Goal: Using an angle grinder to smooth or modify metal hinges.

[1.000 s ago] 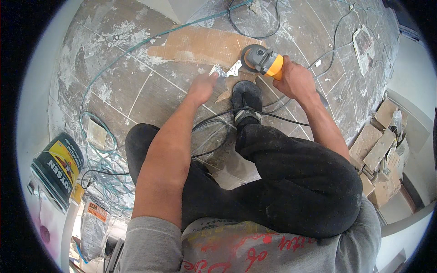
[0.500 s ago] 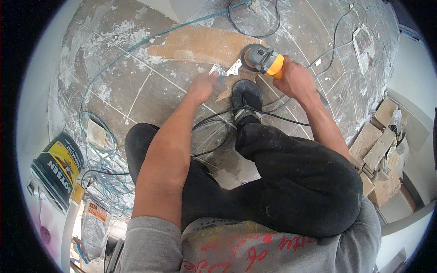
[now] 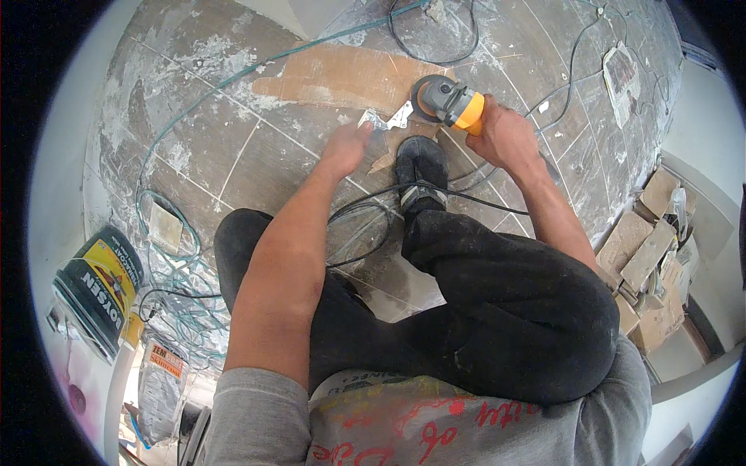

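In my right hand (image 3: 505,138) is a yellow and grey angle grinder (image 3: 460,105), my fingers wrapped round its body. Its round disc and guard meet the right end of a small, irregular silvery metal plate (image 3: 396,119). My left hand (image 3: 346,147) is closed on the plate's left end, thumb and fingers pinching it low over the floor. Beneath the plate and disc lies a flat brown cardboard sheet (image 3: 334,74), with a torn cardboard scrap (image 3: 382,161) nearer to me. Just below the grinder is my dark shoe (image 3: 421,161).
Black cable (image 3: 466,192) crosses over my shoe. A teal hose (image 3: 225,81) runs along the left, coiling near a dark paint bucket (image 3: 101,279) and a grey bag (image 3: 161,388). Broken boards (image 3: 649,252) are piled at right. White smears mark the tiled floor (image 3: 210,155).
Thin orange spark streaks now show beyond the grinder and over the cardboard. Both hands, the grinder and the plate stay in nearly the same place.
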The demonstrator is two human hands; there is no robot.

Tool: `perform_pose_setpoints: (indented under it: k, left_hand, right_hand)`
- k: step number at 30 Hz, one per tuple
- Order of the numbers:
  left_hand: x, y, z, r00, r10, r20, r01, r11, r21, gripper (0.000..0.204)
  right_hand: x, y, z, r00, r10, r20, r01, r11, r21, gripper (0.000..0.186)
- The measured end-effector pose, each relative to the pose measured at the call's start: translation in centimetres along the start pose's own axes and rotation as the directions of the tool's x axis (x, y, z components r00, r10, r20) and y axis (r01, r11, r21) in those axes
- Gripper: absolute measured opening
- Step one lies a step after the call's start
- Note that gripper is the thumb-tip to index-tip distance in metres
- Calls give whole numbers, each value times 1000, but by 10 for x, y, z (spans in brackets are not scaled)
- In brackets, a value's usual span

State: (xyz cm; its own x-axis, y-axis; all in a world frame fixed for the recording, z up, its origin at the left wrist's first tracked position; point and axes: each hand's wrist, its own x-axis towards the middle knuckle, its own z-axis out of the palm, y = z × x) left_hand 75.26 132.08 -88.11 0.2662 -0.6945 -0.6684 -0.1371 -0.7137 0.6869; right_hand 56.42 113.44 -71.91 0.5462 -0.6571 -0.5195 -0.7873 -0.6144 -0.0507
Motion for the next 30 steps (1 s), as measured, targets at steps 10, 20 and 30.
perform_pose_setpoints:
  k: [10, 20, 30]
  left_hand:
    - [-4, 4, -2, 997, 57, -44, -59, 998, -38, 48]
    - [3, -3, 2, 998, 46, -40, -49, 995, -86, 50]
    - [-3, 6, -2, 999, 27, -47, -27, 1000, -4, 51]
  right_hand:
    - [1, 1, 1, 1000, -2, -1, 2, 1000, -10, 46]
    - [-1, 1, 1, 1000, -22, -15, 21, 999, -42, 41]
    - [0, 2, 3, 1000, -10, -4, 10, 1000, -17, 43]
